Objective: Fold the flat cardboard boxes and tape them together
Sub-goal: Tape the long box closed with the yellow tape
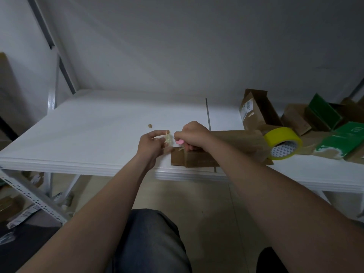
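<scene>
White table (88,134) spreads out ahead of me under a plain grey wall (197,46), and both my arms reach over its near edge. My left hand (152,143) pinches a crumpled tape scrap (169,139), clear and yellowish, between thumb and fingertips, with the other fingers loosely bent. Just to the right of that pinch, almost touching it, my right hand (194,135) is curled tight around a small pink tool (179,142). Only the tool's rounded end pokes out toward the left hand, and I cannot tell whether a blade is out. Directly beneath the right hand lies the brown cardboard box (197,159), resting on the table at its near edge, its left end sitting just below the pink tool. A bit of tape shows there on the cardboard. Further right of my right hand, past the wrist, the yellow tape roll (281,142) stands tilted against more brown cardboard. Beyond it, well apart from both hands, is an open brown carton (256,109) and a heap of green boxes (342,140). A thin metal rod (207,113) runs across the table just behind my right hand. A tiny brown scrap (150,126) lies on the table just beyond my left fingers. My trouser leg (149,239) shows below, between my forearms.
</scene>
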A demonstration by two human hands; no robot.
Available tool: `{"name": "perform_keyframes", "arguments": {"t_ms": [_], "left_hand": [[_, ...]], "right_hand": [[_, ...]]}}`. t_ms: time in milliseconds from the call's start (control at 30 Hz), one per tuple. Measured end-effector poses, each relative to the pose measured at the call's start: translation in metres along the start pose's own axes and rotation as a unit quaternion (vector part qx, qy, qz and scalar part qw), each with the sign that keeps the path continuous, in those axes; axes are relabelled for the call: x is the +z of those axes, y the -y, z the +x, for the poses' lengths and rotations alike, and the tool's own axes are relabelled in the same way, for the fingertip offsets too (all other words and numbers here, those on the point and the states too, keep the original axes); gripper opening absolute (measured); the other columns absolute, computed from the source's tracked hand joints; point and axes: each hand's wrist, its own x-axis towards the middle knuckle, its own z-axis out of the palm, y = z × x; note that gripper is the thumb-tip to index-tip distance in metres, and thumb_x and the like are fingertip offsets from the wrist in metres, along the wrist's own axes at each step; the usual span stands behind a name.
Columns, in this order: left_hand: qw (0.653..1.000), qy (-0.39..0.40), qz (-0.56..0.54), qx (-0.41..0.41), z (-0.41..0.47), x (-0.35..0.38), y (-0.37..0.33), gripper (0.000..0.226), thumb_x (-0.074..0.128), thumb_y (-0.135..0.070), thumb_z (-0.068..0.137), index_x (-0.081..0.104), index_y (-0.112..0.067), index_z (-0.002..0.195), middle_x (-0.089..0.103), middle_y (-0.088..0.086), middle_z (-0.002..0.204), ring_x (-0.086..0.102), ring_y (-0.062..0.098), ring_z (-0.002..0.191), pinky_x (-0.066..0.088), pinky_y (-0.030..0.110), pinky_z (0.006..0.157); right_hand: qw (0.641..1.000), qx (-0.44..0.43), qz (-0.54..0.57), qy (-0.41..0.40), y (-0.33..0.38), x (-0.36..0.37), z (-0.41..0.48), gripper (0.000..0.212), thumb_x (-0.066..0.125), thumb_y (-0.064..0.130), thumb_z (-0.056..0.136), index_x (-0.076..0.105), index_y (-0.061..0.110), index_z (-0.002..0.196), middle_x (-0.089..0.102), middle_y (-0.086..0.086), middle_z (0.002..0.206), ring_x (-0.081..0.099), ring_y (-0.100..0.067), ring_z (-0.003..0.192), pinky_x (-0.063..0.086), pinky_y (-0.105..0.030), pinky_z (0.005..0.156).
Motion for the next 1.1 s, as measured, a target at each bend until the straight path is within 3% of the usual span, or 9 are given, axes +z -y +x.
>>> {"name": "perform_keyframes", "arguments": {"t_ms": [100,200,333,467,600,733,867,967,1100], "left_hand": [[0.999,0.005,-0.048,-0.007,-0.004,-0.007,-0.002,0.021,0.059,0.006,0.095,0.07,-0.003,0.11,0.069,0.023,0.1,0.066,0.027,0.081,0.062,0.033,0.07],[0.999,0.001,-0.052,-0.003,-0.007,-0.007,-0.004,0.017,0.061,0.006,0.094,0.069,0.001,0.109,0.064,0.019,0.09,0.062,0.025,0.075,0.062,0.032,0.068],[0.998,0.007,-0.063,0.002,-0.011,-0.004,-0.008,0.013,0.061,0.007,0.094,0.068,0.0,0.103,0.061,0.017,0.086,0.058,0.025,0.075,0.062,0.032,0.066],[0.997,0.002,-0.082,-0.006,-0.008,0.003,-0.01,0.013,0.06,0.006,0.094,0.068,-0.001,0.102,0.062,0.015,0.085,0.059,0.024,0.075,0.063,0.033,0.068],[0.997,-0.022,-0.075,-0.019,-0.004,0.012,-0.011,0.019,0.053,0.004,0.097,0.064,-0.002,0.111,0.063,0.012,0.097,0.064,0.023,0.08,0.063,0.034,0.072],[0.999,-0.047,0.001,-0.021,0.002,0.022,-0.002,0.026,0.058,-0.009,0.096,0.056,-0.008,0.121,0.058,0.013,0.118,0.063,0.03,0.108,0.061,0.042,0.089],[0.987,-0.049,0.155,-0.012,0.007,0.039,0.011,0.047,0.073,-0.032,0.09,0.047,-0.015,0.124,0.05,0.012,0.13,0.057,0.031,0.114,0.052,0.046,0.1],[0.951,-0.073,0.299,0.021,0.006,0.057,0.024,0.044,0.067,-0.028,0.093,0.041,-0.011,0.125,0.042,0.016,0.13,0.053,0.039,0.113,0.048,0.046,0.101],[0.925,-0.075,0.363,0.08,0.006,0.065,0.037,0.036,0.061,-0.014,0.094,0.041,0.0,0.121,0.042,0.022,0.127,0.049,0.045,0.112,0.043,0.045,0.09]], "right_hand": [[0.998,-0.009,0.045,-0.031,-0.005,0.003,0.002,0.021,0.06,0.019,0.083,0.067,0.006,0.069,0.062,-0.001,0.048,0.051,-0.011,0.041,0.043,-0.021,0.055],[0.987,-0.018,0.114,-0.108,-0.013,0.003,0.004,0.03,0.062,0.026,0.092,0.071,-0.001,0.081,0.065,-0.006,0.056,0.055,-0.014,0.044,0.046,-0.024,0.056],[0.966,-0.011,0.191,-0.174,-0.018,-0.015,0.002,0.028,0.061,0.03,0.094,0.074,0.007,0.086,0.065,-0.007,0.061,0.051,-0.017,0.047,0.042,-0.025,0.048],[0.978,0.005,0.116,-0.172,-0.033,-0.031,-0.005,0.031,0.06,0.03,0.094,0.076,0.003,0.089,0.065,-0.008,0.063,0.049,-0.016,0.045,0.038,-0.024,0.047],[0.987,-0.007,0.033,-0.159,-0.046,-0.028,-0.01,0.027,0.061,0.023,0.093,0.077,0.001,0.094,0.069,-0.016,0.07,0.049,-0.013,0.046,0.039,-0.022,0.05],[0.981,-0.03,0.039,-0.186,-0.054,-0.025,-0.007,0.018,0.068,0.027,0.092,0.075,0.014,0.103,0.064,0.002,0.071,0.054,-0.011,0.054,0.042,-0.022,0.052],[0.981,-0.022,0.04,-0.19,-0.059,-0.02,-0.007,0.019,0.067,0.037,0.094,0.071,0.022,0.107,0.067,0.004,0.068,0.061,-0.015,0.046,0.046,-0.021,0.046],[0.98,-0.028,0.022,-0.196,-0.06,-0.019,-0.008,0.02,0.065,0.039,0.095,0.071,0.024,0.107,0.068,0.003,0.066,0.061,-0.014,0.041,0.045,-0.019,0.041],[0.979,-0.037,-0.023,-0.201,-0.064,-0.021,-0.013,0.026,0.059,0.039,0.099,0.075,0.024,0.113,0.063,0.011,0.064,0.062,-0.016,0.045,0.048,-0.021,0.041]]}}
